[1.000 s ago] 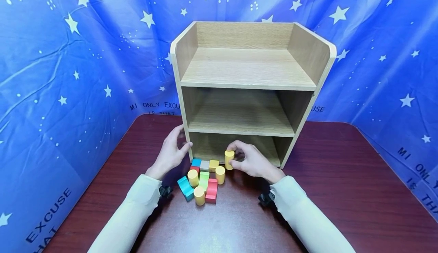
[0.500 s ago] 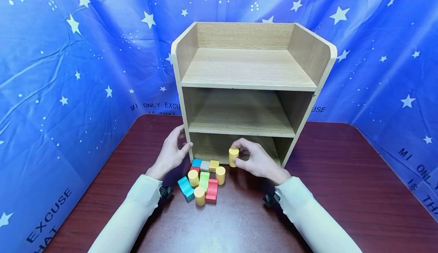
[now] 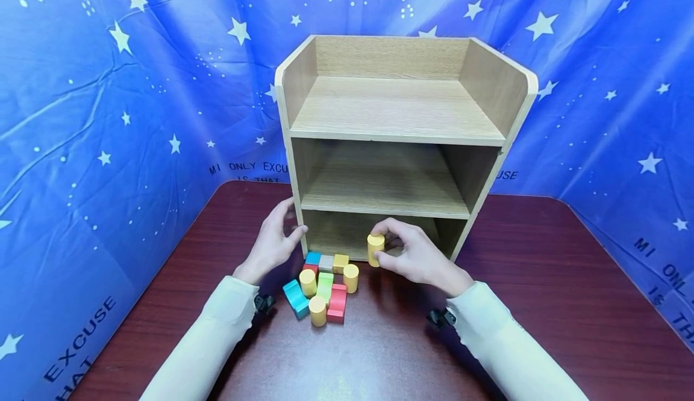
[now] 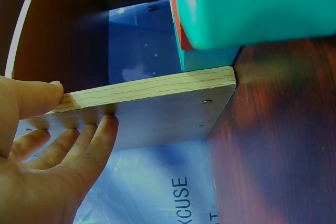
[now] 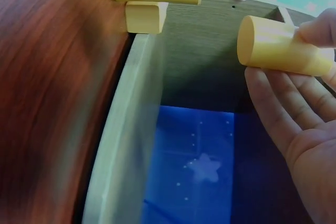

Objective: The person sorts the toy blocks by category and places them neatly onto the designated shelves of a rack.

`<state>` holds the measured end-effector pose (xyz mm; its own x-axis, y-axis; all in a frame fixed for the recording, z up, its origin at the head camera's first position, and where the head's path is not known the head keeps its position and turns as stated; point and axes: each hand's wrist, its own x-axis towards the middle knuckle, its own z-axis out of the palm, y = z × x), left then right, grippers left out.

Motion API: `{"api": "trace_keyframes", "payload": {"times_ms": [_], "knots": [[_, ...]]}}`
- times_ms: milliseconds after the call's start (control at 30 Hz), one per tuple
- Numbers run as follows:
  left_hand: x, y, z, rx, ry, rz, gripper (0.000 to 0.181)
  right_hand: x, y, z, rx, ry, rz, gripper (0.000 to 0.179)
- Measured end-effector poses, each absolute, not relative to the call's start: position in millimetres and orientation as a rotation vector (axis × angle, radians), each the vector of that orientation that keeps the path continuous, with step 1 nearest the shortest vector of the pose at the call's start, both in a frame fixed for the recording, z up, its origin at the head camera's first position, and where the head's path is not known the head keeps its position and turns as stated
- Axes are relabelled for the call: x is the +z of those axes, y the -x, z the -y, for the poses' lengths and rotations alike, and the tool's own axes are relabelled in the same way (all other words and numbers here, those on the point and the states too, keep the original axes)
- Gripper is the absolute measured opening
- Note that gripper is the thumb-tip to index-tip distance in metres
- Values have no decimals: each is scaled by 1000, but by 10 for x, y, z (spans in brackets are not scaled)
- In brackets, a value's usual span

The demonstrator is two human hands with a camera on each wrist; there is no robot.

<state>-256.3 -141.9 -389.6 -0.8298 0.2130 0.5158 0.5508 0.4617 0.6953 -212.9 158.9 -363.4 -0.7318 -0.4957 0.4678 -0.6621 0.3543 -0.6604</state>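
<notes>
My right hand (image 3: 414, 255) pinches a yellow cylinder block (image 3: 375, 250) between thumb and fingers, upright in front of the lowest compartment of a wooden shelf (image 3: 398, 137). In the right wrist view the cylinder's flat end faces left, clear of the front board. My left hand (image 3: 271, 241) holds the shelf's left side panel (image 4: 157, 87), thumb at the front edge and fingertips against the outer face. Between the hands stand more yellow cylinders (image 3: 350, 279), a green curved block (image 3: 325, 288), a red curved block (image 3: 337, 303) and a teal curved block (image 3: 296, 298).
Small blue (image 3: 312, 259), grey (image 3: 326, 263) and yellow cube blocks (image 3: 341, 263) line the shelf's front bottom edge at the left. A dark red table (image 3: 374, 359) carries everything. Blue star-printed cloth (image 3: 135, 118) hangs behind and at both sides.
My right hand has moved slightly right with the yellow cylinder, farther from the other blocks. The left hand keeps its place on the shelf's side panel.
</notes>
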Motion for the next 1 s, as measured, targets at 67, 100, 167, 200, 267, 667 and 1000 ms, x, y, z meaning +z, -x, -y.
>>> {"api": "trace_keyframes", "payload": {"times_ms": [67,100,167,200,267,667,1000], "knots": [[-3898,2565,1418,-1312,646,2362,62,-3591,2101,-1592,1297,-1059,2414,30],[-3898,2565,1418,-1313,646,2362,62,-3570,2089,-1594,1286,-1066,2407,30],[-3896,2564,1417,-1314,647,2361,62,-3527,2068,-1597,1264,-1085,2379,30],[-3896,2563,1417,-1316,647,2360,62,-3502,2057,-1598,1252,-1096,2363,30],[-3896,2566,1418,-1318,648,2358,62,-3449,2039,-1602,1225,-1121,2329,30],[-3919,2570,1413,-1333,652,2350,62,-3062,1949,-1625,1136,-1183,2190,33],[-3906,2569,1412,-1321,641,2359,61,-2706,1942,-1580,1138,-1270,2071,32]]}}
